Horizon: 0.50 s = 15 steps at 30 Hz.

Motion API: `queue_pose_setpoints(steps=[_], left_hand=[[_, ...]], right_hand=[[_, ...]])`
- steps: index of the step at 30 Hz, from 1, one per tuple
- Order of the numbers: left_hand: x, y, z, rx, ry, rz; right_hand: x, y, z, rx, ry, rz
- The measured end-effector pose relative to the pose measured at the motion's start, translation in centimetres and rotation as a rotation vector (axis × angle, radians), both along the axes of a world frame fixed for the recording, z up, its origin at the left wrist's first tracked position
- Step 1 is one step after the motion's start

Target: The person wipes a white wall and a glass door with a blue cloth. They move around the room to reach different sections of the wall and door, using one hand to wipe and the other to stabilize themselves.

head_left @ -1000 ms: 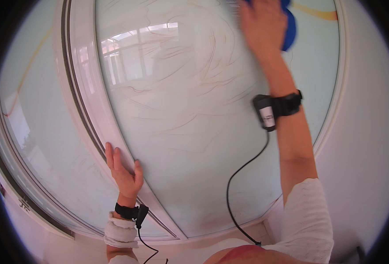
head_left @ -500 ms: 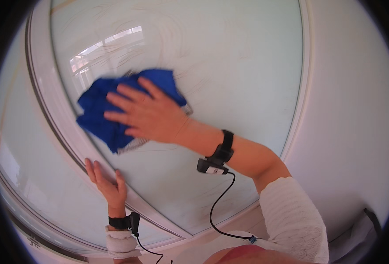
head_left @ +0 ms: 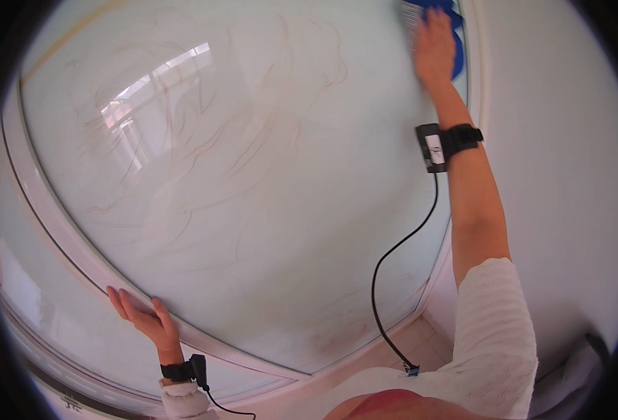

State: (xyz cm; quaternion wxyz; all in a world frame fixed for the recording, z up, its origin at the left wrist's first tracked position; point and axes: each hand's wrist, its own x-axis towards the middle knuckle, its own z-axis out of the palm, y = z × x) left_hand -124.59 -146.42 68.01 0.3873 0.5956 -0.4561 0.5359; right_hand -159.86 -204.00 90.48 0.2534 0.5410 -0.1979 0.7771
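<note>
A large pale, frosted-looking glass panel point(head_left: 309, 210) fills most of the head view, with thin brownish wavy streaks across it. At its upper right corner my right hand point(head_left: 435, 52) presses a blue cloth point(head_left: 457, 59) against the glass, beside the right frame. The cloth has a grey striped side showing to the left of the fingers, and its top runs out of view. Lower left, my left hand point(head_left: 148, 320) rests with fingers apart on the white frame point(head_left: 78, 246) along the panel's left side, holding nothing.
To the right stands a plain white wall point(head_left: 560, 175). A second glass panel point(head_left: 64, 301) lies beyond the left frame. Each wrist wears a black strapped device point(head_left: 431, 148) with a cable point(head_left: 374, 280). Floor tiles point(head_left: 421, 343) and a grey item point(head_left: 574, 381) show at the lower right.
My right hand has swept the blue cloth from the panel's left middle up to its upper right corner, straightening the arm. My left hand sits slightly lower and farther left on the frame.
</note>
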Motion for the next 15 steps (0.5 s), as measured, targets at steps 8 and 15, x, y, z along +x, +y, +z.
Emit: queue_pose_setpoints(steps=[8, 15], left_hand=[[1.3, 0.5, -0.7, 0.008, 0.028, 0.059], [1.3, 0.5, -0.5, -0.016, 0.041, 0.043]], right_hand=[[-1.1, -0.9, -11.8, 0.509, -0.221, 0.081], [9.8, 14.6, -7.8, 0.269, -0.021, 0.057]])
